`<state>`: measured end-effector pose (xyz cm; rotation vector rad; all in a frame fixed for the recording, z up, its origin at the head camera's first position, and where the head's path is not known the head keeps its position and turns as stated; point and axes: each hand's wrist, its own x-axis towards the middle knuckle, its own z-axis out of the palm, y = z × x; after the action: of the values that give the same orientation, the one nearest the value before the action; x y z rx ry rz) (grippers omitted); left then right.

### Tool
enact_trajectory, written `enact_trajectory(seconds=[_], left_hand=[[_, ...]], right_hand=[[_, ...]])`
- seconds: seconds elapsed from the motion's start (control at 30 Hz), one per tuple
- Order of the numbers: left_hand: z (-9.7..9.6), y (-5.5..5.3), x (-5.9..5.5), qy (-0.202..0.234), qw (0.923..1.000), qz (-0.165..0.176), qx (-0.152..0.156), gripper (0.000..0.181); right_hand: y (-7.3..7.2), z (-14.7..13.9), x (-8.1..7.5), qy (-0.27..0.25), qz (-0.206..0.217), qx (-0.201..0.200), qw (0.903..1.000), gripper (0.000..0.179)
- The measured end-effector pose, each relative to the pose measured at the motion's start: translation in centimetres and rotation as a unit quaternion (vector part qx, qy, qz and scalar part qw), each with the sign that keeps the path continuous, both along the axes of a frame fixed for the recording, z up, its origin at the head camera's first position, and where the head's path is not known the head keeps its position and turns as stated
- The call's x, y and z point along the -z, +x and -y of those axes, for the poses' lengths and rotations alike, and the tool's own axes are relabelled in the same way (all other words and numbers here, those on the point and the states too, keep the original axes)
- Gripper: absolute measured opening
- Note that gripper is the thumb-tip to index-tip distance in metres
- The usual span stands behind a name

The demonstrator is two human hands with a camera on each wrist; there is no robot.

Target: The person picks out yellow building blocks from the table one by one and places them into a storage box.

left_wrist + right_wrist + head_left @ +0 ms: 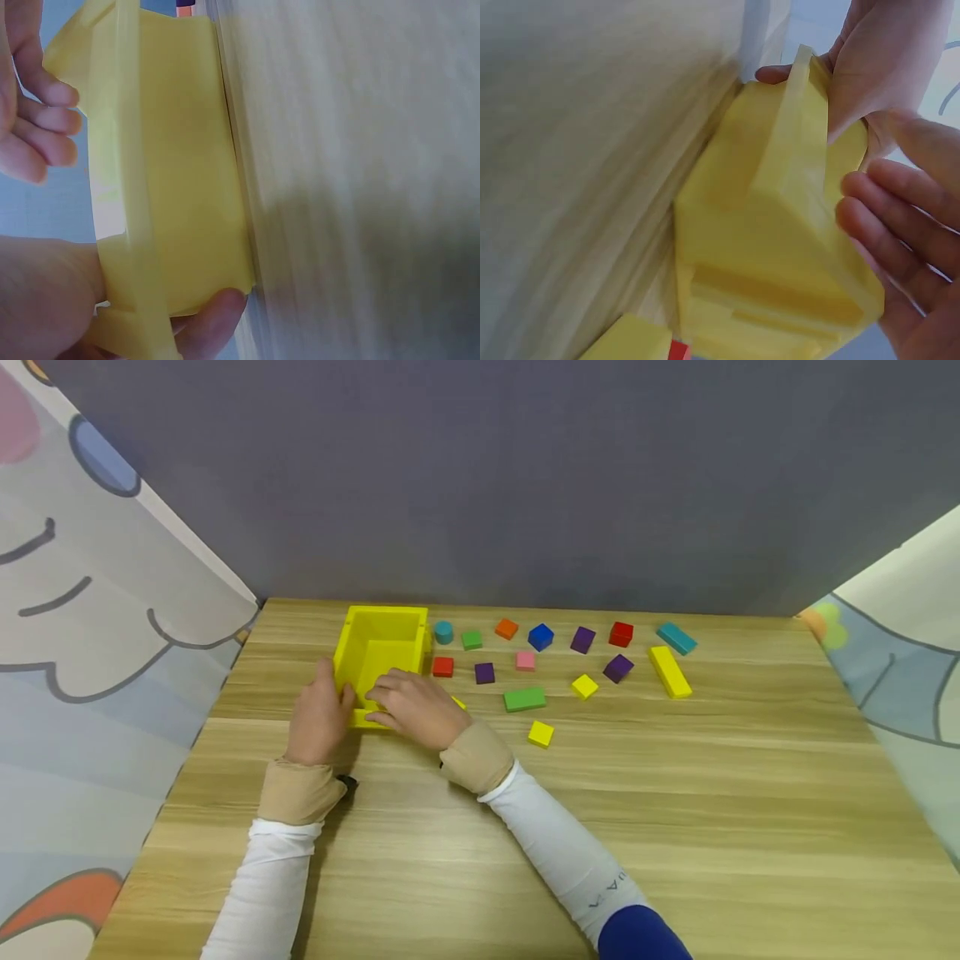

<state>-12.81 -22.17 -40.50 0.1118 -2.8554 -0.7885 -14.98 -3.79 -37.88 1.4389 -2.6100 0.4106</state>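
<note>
A yellow open-topped box [388,612] sits at the table's left back. My left hand [318,718] grips its near left corner, with the thumb inside the rim and a finger against the outer wall, as the left wrist view shows at the box wall [184,150]. My right hand [420,706] hovers above the box's near right part with fingers loosely bent. In the right wrist view its fingers [900,217] are beside the rim, and nothing shows between them. The bare floor of the box is visible in the head view, except where my right hand covers it.
Right of the box lie several coloured blocks, among them a cyan cylinder [444,632], a red block [443,667], a long green block [525,699] and a long yellow block [670,672]. One yellow block [459,702] is partly hidden by my right hand. A grey panel [525,485] stands behind the table.
</note>
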Motion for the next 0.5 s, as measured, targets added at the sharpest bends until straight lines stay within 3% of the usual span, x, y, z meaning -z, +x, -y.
enact_trajectory(seconds=[0.33, 0.5], left_hand=[[0.1, 0.0, -0.1, 0.003, 1.0, 0.007, -0.003, 0.021], [0.2, -0.1, 0.0, 0.007, 0.9999, 0.008, 0.0, 0.022]], right_hand=[[0.5, -3.1, 0.2, -0.089, 0.025, -0.005, 0.9957, 0.032], [0.3, -4.7, 0.6, -0.125, 0.052, 0.02, 0.9906, 0.036]])
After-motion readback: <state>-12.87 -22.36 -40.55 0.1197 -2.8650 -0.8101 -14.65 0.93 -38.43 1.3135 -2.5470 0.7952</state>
